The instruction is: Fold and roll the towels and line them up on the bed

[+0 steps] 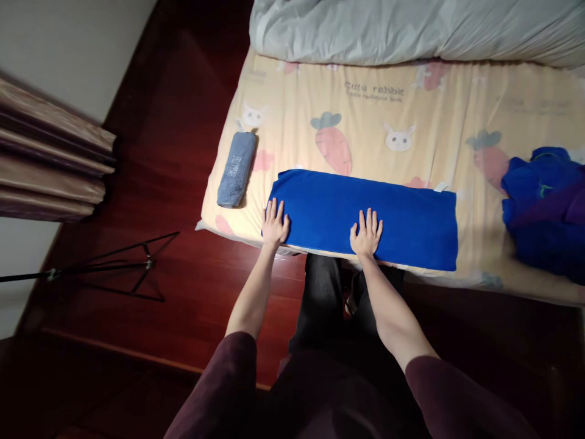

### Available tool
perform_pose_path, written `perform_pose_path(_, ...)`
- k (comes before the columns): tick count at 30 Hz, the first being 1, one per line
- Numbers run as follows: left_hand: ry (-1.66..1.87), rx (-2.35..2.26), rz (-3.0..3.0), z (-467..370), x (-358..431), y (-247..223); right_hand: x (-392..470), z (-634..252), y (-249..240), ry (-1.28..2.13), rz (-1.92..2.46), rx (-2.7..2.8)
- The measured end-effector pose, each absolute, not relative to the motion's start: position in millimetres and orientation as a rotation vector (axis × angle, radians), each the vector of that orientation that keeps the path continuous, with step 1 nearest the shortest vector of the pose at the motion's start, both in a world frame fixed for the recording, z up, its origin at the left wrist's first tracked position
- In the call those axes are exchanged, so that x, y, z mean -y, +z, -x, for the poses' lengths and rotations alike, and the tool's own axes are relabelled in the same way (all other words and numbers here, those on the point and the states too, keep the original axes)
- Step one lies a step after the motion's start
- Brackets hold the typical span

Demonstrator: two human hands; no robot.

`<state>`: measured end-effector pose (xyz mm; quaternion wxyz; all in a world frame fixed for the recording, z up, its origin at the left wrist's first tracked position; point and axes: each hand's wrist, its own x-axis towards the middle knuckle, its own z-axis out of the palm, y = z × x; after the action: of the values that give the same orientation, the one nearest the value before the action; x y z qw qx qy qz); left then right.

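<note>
Bed (292, 116), near edge: blue cloth (331, 210) lying flat in a long strip along that edge, the person standing against it. Left hand (275, 224) palm down on the cloth's left end, fingers fanned; cloth under it and stretching off to its right. Right hand (366, 235) also flat, fingers spread, around mid-length by the cloth's near side, with fabric beyond the fingertips and either side. Grey roll (236, 171) near the bed's near-left corner, apart from the left hand. Bunched blue-and-purple clothing (542, 210) toward the right, near edge.
</note>
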<state>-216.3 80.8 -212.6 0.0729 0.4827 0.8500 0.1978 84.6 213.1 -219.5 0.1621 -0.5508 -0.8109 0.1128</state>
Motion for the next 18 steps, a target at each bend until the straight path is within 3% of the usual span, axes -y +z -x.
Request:
perform_pose_path(7,0.518,-2.556,-1.525,196.0,-97.8,-201.9,-213.4,-86.0,-224.8,0.328,1.554,2.3)
perform_pose_path(14,0.482,-1.864,-2.162,87.6,-203.8,-205.0,-214.1,-86.5,-228.4,0.305,1.546,2.299)
perform_pose_path(18,0.431,-1.94,-2.117,117.1,-230.7,-207.8,-214.3,-86.6,-229.7,0.242,1.51,2.268)
